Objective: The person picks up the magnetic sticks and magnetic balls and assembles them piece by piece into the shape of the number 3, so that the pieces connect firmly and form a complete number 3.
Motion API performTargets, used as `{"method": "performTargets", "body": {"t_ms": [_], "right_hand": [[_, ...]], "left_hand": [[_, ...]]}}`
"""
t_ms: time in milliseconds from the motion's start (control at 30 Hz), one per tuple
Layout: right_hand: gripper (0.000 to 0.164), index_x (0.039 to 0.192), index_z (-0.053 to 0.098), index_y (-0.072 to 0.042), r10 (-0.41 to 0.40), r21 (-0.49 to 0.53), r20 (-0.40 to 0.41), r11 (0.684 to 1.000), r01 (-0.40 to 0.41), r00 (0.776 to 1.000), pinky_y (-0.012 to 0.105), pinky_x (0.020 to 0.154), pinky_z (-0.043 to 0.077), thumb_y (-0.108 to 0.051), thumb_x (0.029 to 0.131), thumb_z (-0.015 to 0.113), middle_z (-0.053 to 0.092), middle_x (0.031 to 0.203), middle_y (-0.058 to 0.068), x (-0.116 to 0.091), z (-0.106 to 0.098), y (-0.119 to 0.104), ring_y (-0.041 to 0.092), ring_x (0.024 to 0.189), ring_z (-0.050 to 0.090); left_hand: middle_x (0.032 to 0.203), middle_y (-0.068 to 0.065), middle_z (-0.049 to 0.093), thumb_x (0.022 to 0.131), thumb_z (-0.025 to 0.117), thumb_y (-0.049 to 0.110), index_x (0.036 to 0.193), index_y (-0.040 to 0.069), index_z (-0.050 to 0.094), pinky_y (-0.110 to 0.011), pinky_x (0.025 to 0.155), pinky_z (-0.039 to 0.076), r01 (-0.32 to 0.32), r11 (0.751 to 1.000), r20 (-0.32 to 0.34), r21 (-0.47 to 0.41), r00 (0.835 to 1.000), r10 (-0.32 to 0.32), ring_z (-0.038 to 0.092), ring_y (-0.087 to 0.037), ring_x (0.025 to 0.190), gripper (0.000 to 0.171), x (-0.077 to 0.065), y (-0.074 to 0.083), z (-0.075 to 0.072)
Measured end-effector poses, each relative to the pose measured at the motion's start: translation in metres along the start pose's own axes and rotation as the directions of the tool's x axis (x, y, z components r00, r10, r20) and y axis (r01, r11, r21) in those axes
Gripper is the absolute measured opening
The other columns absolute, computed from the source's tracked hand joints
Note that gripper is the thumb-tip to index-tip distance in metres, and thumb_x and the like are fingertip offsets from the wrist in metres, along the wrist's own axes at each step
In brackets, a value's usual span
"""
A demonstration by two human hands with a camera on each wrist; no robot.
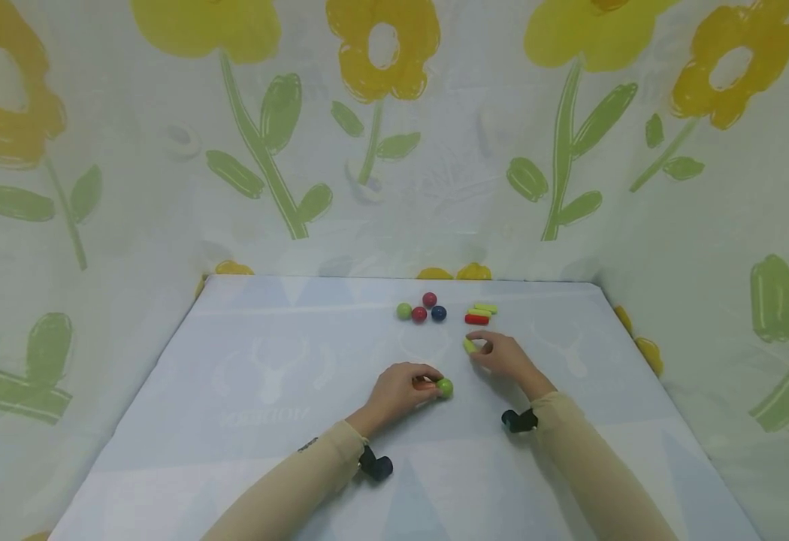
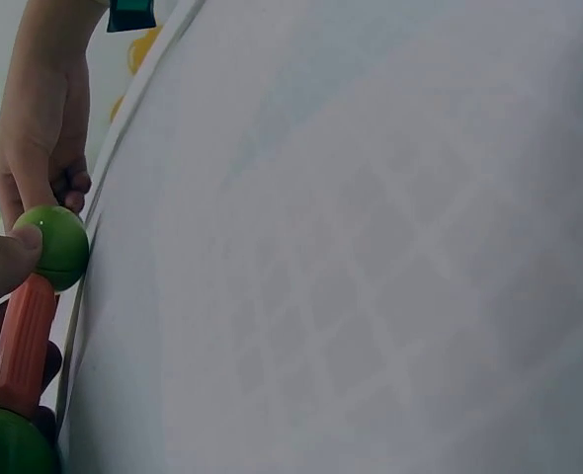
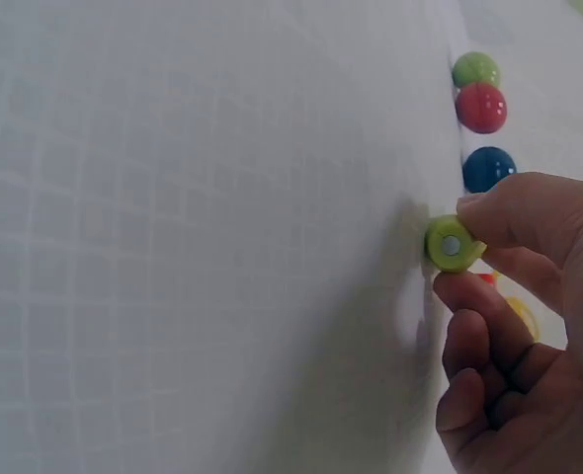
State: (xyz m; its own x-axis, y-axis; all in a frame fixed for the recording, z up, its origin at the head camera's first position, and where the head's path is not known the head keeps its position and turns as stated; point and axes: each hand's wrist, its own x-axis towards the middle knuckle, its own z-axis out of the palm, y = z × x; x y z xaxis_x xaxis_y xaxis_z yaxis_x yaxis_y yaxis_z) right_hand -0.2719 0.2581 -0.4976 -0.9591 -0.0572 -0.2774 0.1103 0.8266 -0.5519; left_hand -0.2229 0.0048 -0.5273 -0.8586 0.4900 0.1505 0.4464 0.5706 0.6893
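Observation:
My left hand [image 1: 397,392] pinches a small construction piece low over the table's middle. In the left wrist view it is an orange-red rod [image 2: 23,346] with a green ball [image 2: 62,247] at one end and another green ball [image 2: 13,444] at the other. The thumb lies against the upper ball. To the right and a little farther back, my right hand [image 1: 503,356] grips a yellow-green rod [image 1: 470,346] between thumb and fingers. Its round end, with a silvery dot in the centre, faces the camera in the right wrist view. The two hands are apart.
Toward the back of the table [image 1: 246,338] lie several balls: a light green ball [image 1: 404,311], two red ones and a dark blue ball [image 1: 439,313]. Right of them sit a red rod [image 1: 477,319] and yellow-green rods [image 1: 485,308]. A flower-printed curtain [image 1: 448,188] surrounds the table.

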Motion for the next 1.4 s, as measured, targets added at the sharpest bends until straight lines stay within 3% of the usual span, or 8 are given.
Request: {"method": "performTargets", "body": {"t_ms": [467,800,1200,1400], "right_hand": [[0.042,0.135,0.061,-0.015,-0.057,0.028,0.046,0.998,0.056,0.997,0.031,0.064,0.047,-0.022,0.095,0.07,0.06,0.089,0.007,-0.01,0.007,-0.005,0.022,0.075,0.055],[0.04,0.134,0.061,-0.012,-0.134,0.133,0.055,0.983,0.126,0.989,0.031,0.062,0.045,-0.02,0.095,0.069,0.06,0.085,0.006,-0.014,0.013,-0.008,0.02,0.072,0.054],[0.039,0.133,0.059,-0.013,-0.175,0.214,0.07,0.964,0.157,0.982,0.032,0.064,0.048,-0.02,0.096,0.069,0.064,0.087,0.006,-0.02,0.021,-0.021,0.02,0.074,0.058],[0.04,0.133,0.057,-0.014,-0.148,0.248,0.083,0.961,0.123,0.986,0.034,0.07,0.052,-0.025,0.097,0.069,0.068,0.095,0.005,-0.019,0.025,-0.024,0.019,0.082,0.062]], "left_hand": [[0.107,0.014,0.073,0.091,0.078,0.038,0.113,0.028,0.078,-0.025,0.082,0.048,-0.014,1.0,-0.014,0.003,1.0,0.014,0.059,-0.003,0.088,0.024,-0.001,0.0,0.001],[0.106,0.013,0.074,0.091,0.078,0.036,0.112,0.027,0.078,-0.024,0.08,0.048,-0.028,1.0,-0.031,-0.002,0.999,0.028,0.059,-0.003,0.087,0.023,-0.002,0.002,0.001],[0.1,0.014,0.074,0.089,0.08,0.037,0.109,0.026,0.078,-0.022,0.076,0.046,-0.052,0.999,-0.05,-0.006,0.997,0.052,0.058,-0.001,0.083,0.023,0.0,-0.003,0.003],[0.1,0.012,0.074,0.088,0.08,0.037,0.109,0.024,0.078,-0.024,0.076,0.047,-0.055,0.998,-0.052,-0.006,0.997,0.055,0.06,-0.004,0.084,0.024,-0.001,-0.001,0.001]]}}
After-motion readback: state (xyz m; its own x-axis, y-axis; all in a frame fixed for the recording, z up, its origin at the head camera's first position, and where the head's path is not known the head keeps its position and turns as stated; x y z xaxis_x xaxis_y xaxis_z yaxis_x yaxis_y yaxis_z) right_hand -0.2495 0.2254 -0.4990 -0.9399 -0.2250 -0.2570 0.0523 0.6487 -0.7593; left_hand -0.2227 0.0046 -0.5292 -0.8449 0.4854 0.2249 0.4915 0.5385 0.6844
